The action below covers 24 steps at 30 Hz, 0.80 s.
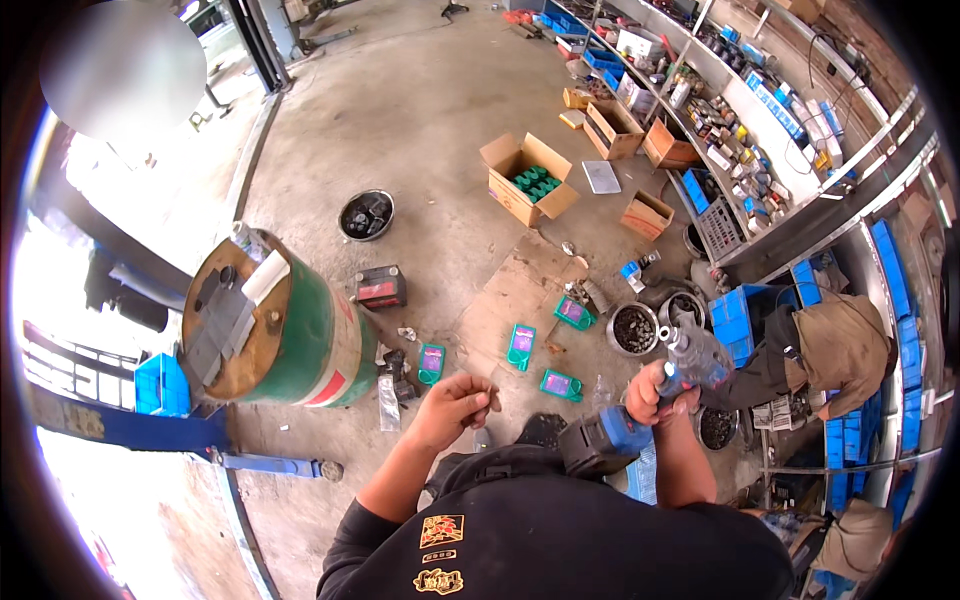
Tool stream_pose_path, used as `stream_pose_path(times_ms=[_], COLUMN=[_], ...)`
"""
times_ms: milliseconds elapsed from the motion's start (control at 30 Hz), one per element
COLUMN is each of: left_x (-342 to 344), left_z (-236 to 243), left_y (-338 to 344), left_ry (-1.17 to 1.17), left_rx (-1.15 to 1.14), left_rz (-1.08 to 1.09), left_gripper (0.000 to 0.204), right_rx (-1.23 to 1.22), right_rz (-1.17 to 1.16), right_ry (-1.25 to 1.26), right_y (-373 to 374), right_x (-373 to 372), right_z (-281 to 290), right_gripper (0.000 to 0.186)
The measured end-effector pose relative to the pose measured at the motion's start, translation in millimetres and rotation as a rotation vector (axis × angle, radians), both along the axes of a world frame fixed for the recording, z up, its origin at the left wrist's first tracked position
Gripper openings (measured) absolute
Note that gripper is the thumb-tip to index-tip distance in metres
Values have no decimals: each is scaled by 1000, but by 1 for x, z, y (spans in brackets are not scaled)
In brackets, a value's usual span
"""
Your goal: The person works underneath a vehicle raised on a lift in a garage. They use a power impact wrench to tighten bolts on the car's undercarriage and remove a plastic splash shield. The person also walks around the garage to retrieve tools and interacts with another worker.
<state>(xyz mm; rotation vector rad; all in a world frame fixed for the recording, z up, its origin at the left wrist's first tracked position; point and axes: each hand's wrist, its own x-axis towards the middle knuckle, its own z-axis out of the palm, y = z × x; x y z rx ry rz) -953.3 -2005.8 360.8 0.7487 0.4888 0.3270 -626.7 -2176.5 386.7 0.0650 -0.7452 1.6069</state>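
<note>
In my right hand [655,396] is a cordless power tool [703,360] with a silver-grey head and a blue-and-black battery; it looks like an impact wrench. Its head points away from me, and my fingers wrap round the handle. My left hand [458,410] is raised in front of my body with its fingers curled into a pinch. Whatever lies between those fingertips, if anything, is too small to make out. Beyond both hands, several green bottles with purple labels [520,347] lie on the floor, partly on a flattened cardboard sheet [500,295].
A rusty-topped green drum [315,330] stands at left beside a car battery [381,288]. An open carton [515,205] holds green bottles. Metal bowls [633,313] of small parts sit at right. There another person [845,350] bends by blue bins [740,315]. Loaded shelves [720,130] line the far right.
</note>
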Motion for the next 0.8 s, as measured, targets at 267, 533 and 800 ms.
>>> stream_pose_path(times_ms=[267,533,800], left_x=[111,241,272], left_z=[61,121,141], left_y=[216,460,687], left_ry=[-192,-303,-365], left_rx=[95,481,241], left_rz=[119,236,510], left_gripper=[16,14,13], right_rx=[-76,6,9], right_rz=[73,116,77], right_ry=[-79,-264,-500], right_y=[222,503,758], right_x=[37,108,149], right_z=[-16,-8,17], right_gripper=[56,54,54])
